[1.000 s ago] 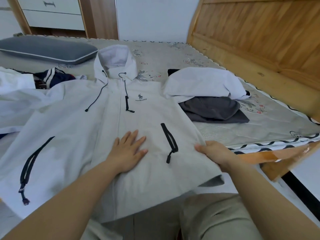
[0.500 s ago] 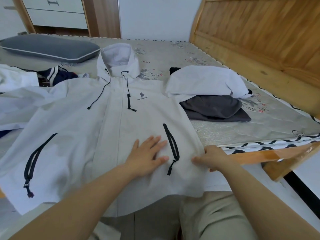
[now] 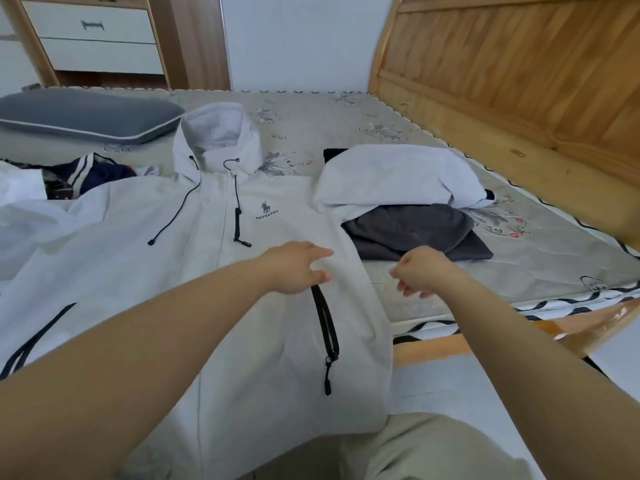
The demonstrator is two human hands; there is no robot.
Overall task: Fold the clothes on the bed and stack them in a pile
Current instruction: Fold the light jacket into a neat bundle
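Observation:
A light grey hooded jacket (image 3: 263, 306) lies spread front-up on the bed, hood toward the far side, its hem hanging over the near edge. My left hand (image 3: 294, 268) rests on the jacket's right front just above the black pocket zip (image 3: 327, 327), fingers pointing right. My right hand (image 3: 420, 271) hovers just off the jacket's right edge over the mattress (image 3: 519, 258), fingers curled and holding nothing. To the right sits the pile: a folded white garment (image 3: 398, 178) on top of a folded dark grey one (image 3: 415, 230).
Unfolded clothes lie at the left: a navy striped piece (image 3: 93, 171) and white fabric (image 3: 20, 192). A grey pillow (image 3: 79, 116) is at the far left. A wooden bed board (image 3: 519, 81) bounds the right side; drawers (image 3: 93, 39) stand behind the bed.
My right hand has let go of the jacket's right edge and lifted away. My left hand has slid up and to the right over the jacket. The camera has leaned closer.

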